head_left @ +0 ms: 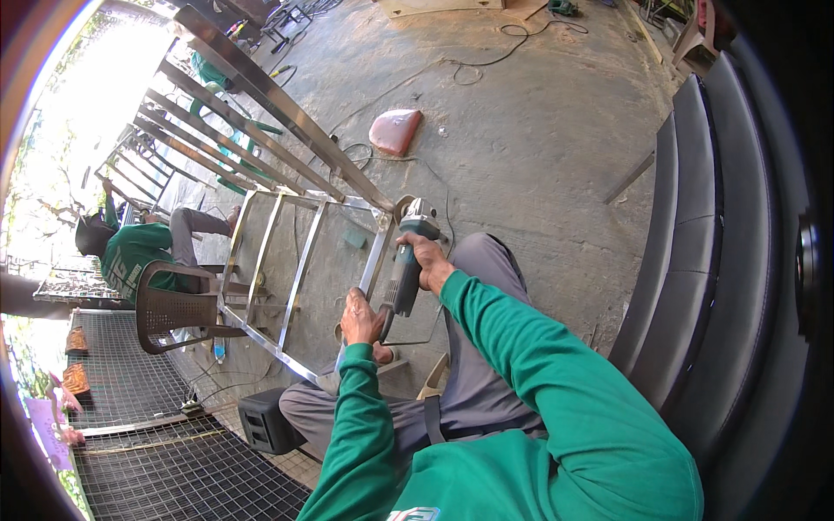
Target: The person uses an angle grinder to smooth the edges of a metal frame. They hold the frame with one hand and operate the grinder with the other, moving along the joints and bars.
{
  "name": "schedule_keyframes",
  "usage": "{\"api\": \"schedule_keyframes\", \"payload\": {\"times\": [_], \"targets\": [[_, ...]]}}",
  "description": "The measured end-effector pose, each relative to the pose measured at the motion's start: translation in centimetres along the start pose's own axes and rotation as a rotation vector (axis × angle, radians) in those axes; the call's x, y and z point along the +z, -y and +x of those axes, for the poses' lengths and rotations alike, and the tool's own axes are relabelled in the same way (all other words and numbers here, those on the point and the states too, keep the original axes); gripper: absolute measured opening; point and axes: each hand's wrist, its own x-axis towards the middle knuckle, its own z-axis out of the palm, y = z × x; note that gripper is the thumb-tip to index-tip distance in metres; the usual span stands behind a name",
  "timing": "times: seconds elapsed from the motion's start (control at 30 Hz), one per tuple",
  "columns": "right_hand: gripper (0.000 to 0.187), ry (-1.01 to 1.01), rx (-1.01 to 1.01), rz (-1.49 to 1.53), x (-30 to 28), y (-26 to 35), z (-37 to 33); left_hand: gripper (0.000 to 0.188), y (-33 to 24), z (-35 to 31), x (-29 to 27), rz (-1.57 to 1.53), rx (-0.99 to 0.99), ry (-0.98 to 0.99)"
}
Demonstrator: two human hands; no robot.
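My right hand (425, 260) is wrapped around the body of a dark teal angle grinder (405, 282). Its metal head is up against a corner of a silver metal frame (301, 262), where long upright bars (269, 91) meet the flat slatted part. Lower along the near rail, my left hand (360, 318) is closed over the frame, right beside the grinder's rear end; its fingertips are partly hidden. From that rear end a dark cord runs off past my leg.
A person in green (143, 256) sits at the left by a brown plastic chair (178, 317). A pink-and-white pad (395, 130) and cords lie on the concrete floor. Black padded seating (686, 234) lines the right. A black box (268, 420) stands by my left knee, near dark wire mesh (165, 473).
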Motion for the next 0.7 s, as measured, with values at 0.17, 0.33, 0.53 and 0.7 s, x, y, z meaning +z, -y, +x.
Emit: {"api": "schedule_keyframes", "payload": {"times": [0.17, 0.33, 0.53, 0.7], "targets": [[0.023, -0.069, 0.014, 0.005, 0.2, 0.6, -0.3, 0.060, 0.0, 0.1, -0.1, 0.024, -0.006, 0.018], [0.025, -0.071, -0.013, -0.062, -0.1, 0.4, -0.2, 0.061, -0.3, -0.1, -0.3, 0.040, 0.000, 0.016], [0.031, -0.293, -0.004, -0.135, -0.7, 0.9, 0.7, 0.060, -0.6, -0.1, -0.7, 0.041, -0.015, 0.041], [0.033, -0.373, -0.090, -0.114, -1.1, 0.7, 1.3, 0.058, -0.3, -0.2, -0.7, 0.016, 0.002, 0.004]]}}
